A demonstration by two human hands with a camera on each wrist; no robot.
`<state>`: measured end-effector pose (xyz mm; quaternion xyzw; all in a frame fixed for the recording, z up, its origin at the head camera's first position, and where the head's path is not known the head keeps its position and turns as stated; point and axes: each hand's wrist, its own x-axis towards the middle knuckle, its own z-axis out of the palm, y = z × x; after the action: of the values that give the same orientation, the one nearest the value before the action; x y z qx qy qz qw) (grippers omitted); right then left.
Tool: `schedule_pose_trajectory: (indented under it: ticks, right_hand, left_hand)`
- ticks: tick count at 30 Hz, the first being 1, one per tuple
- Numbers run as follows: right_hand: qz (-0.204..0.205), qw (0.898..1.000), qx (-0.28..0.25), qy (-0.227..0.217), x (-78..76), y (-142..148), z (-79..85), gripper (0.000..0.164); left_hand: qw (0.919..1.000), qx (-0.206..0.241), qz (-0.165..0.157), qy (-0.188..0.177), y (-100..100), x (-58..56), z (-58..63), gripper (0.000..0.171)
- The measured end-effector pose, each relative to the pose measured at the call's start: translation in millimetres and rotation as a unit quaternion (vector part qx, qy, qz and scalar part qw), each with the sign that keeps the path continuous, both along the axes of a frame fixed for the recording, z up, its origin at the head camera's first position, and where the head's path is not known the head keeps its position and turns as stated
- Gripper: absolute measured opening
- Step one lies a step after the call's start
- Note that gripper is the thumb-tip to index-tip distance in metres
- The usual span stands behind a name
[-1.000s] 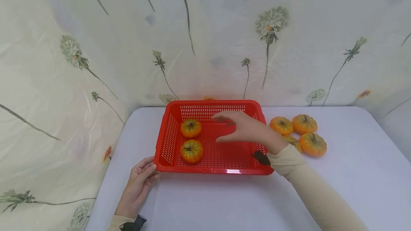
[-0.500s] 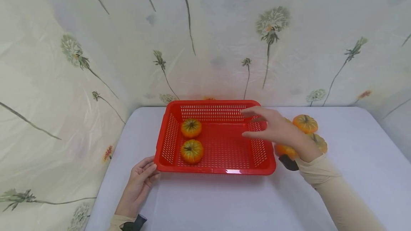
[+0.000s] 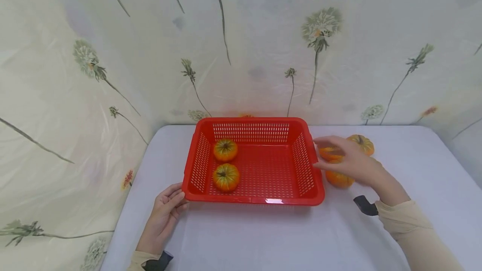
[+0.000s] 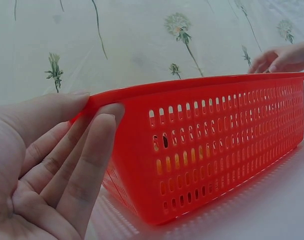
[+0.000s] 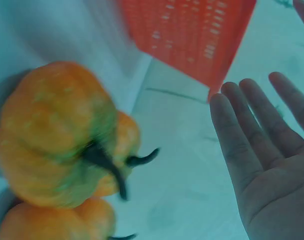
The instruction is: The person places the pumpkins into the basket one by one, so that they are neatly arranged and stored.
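My left hand (image 3: 167,216) pinches the near left corner of a red plastic basket (image 3: 260,199); in the left wrist view the thumb lies on top of the rim and fingers curl under it. Inside the basket, on its left side, sit two small orange pumpkins, a rear pumpkin (image 3: 225,150) and a front pumpkin (image 3: 226,177). My right hand (image 3: 355,162) hovers past the basket's right rim with nothing in it, fingers spread. Below it is a group of several pumpkins (image 5: 57,135) with dark stems, partly hidden by the hand in the head view.
The basket stands on a white-covered table (image 3: 256,237). A flower-printed sheet (image 3: 256,53) rises right behind the table and along its left side. The basket's right wall (image 3: 303,164) stands between its inside and the pumpkin group.
My right hand has moved from above the basket rightward, out over the pumpkin group. The left hand and the basket have stayed in place.
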<state>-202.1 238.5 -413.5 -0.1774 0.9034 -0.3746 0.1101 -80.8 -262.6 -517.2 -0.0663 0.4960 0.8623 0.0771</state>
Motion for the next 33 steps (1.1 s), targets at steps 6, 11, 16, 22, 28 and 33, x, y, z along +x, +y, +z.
schedule_pose_trajectory:
  ticks: [6, 11, 16, 22, 28, 33]
  right_hand:
    - [-0.014, 0.999, 0.002, 0.029, 3.5, 25, -18.5, 0.067]
    - [-0.04, 0.998, 0.026, 0.032, 10.1, 40, -29.0, 0.074]
    - [-0.056, 0.997, 0.04, 0.027, 14.7, 47, -36.3, 0.075]
    - [-0.065, 0.997, 0.046, 0.023, 14.5, 53, -44.3, 0.076]
    - [-0.067, 0.996, 0.045, 0.024, 12.7, 59, -53.3, 0.072]
    - [-0.076, 0.996, 0.054, 0.014, 11.9, 63, -59.8, 0.071]
  left_hand:
    - [1.0, 0.003, -0.002, -0.001, 0, 0.5, 0.9, 0.023]
    - [0.9999, 0.013, -0.005, 0.007, 0, 0.8, 0.1, 0.024]
    - [0.9997, 0.018, -0.006, 0.013, 0, 0.7, -0.4, 0.025]
    - [1.0, 0.005, 0.004, -0.001, 1, 0.7, 0.9, 0.024]
    - [1.0, 0.002, 0.003, -0.008, 1, 0.4, 1.4, 0.023]
    - [0.9999, 0.014, -0.007, 0.004, 1, 0.2, 0.3, 0.024]
